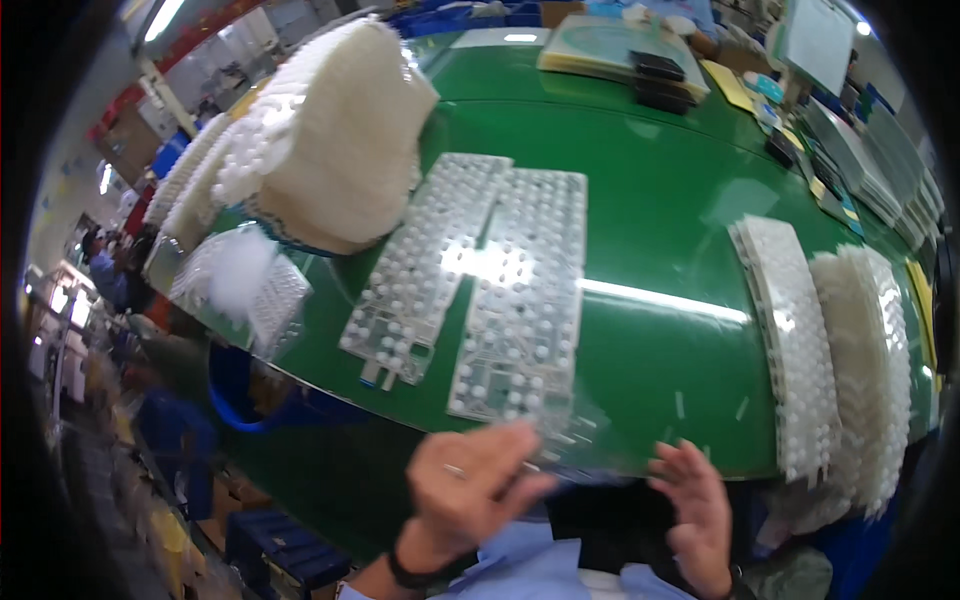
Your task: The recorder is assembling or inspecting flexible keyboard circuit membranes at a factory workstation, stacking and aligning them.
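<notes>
Two long clear sheets lie side by side on the green table, studded with white domes like keyboard membranes: a left sheet (425,255) and a right sheet (525,290). My left hand (470,485), slightly blurred, is at the near end of the right sheet, thumb apart from the bent fingers. Nothing shows between them; whether the fingertips touch the sheet I cannot tell. Small clear strips (575,435) lie just beyond its fingertips. At the table's front edge, my right hand (697,515) is raised with its fingers apart, holding nothing.
A tall stack of white domed sheets (335,140) stands at the left, with clear plastic wrap (245,285) beside it. More stacks (790,340) line the right edge. Black blocks (660,82) weigh down a pile of flat sheets (590,50) at the back. A blue bin (235,400) hangs below the left edge.
</notes>
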Motion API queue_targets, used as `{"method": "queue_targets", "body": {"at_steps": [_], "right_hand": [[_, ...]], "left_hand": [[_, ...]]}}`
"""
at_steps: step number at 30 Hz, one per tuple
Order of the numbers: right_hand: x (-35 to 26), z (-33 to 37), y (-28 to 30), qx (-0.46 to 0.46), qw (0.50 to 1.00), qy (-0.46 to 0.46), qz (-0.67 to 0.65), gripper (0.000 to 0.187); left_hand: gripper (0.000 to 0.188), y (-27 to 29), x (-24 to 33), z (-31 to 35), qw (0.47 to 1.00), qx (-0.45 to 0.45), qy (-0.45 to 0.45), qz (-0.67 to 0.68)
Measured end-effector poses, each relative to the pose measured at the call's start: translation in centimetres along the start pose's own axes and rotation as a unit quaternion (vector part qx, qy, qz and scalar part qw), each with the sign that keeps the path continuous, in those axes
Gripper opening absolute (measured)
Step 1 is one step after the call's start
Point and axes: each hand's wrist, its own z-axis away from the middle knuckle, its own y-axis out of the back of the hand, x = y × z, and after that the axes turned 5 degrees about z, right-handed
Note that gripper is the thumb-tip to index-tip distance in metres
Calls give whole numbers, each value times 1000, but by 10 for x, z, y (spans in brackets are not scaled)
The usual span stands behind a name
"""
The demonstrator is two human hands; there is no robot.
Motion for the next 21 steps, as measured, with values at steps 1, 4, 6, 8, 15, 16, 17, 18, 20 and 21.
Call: {"method": "queue_targets", "body": {"at_steps": [1,4,6,8,15,16,17,18,20,21], "right_hand": [[14,-11,-22,-73,995,-16,-68,93],[17,-21,-28,-50,985,-100,-130,39],[13,-27,-9,-39,978,-156,-134,30],[13,-22,4,-72,977,-174,-105,27],[19,-2,-13,-6,991,-72,-116,53],[22,1,-12,-8,996,-48,-78,51],[25,4,-10,-10,999,-25,-39,50],[24,7,-5,-9,1000,2,0,49],[27,7,-4,-10,999,20,37,41],[27,8,-6,-1,1000,11,20,39]], "left_hand": [[41,-9,12,18,998,-35,30,31],[42,-32,41,21,987,-107,54,107],[44,-24,35,14,981,-143,39,125],[44,-17,32,15,988,-81,48,123],[36,-33,31,18,861,-200,267,385],[35,-33,30,22,847,-192,296,398],[35,-33,29,25,832,-184,324,411],[35,-32,33,23,819,-184,331,431],[35,-30,36,24,793,-173,351,467],[35,-29,37,25,802,-173,349,453]]}}
